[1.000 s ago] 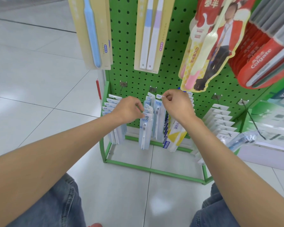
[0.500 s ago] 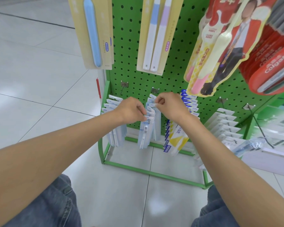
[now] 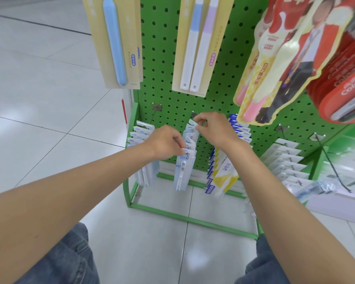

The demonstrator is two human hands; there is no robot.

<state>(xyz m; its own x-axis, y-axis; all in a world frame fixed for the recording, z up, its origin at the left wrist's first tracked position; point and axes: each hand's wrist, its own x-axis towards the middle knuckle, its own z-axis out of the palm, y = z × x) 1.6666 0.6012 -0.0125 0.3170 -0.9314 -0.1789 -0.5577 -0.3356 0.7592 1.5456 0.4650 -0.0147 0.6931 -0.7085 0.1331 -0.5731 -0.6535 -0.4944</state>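
Note:
A row of pale blue toothbrush packs [image 3: 182, 171] hangs on a metal hook in the lower middle of a green pegboard rack [image 3: 219, 99]. My left hand [image 3: 166, 143] pinches the top of the front pack near the hook's tip. My right hand [image 3: 215, 128] pinches the top tab of the rearmost pack [image 3: 193, 123], close to the pegboard. Both forearms reach in from the bottom of the view.
More packs hang on hooks at left [image 3: 140, 136] and right [image 3: 283, 158], with blue-and-yellow packs [image 3: 223, 173] under my right wrist. Large toothbrush cards [image 3: 115, 42] and red Colgate packs [image 3: 344, 95] hang above. The rack's green base frame [image 3: 191, 219] stands on white floor tiles.
My right hand has moved left and back along the hook to the rearmost pack. My left hand stays at the front of the row. The camera has come closer.

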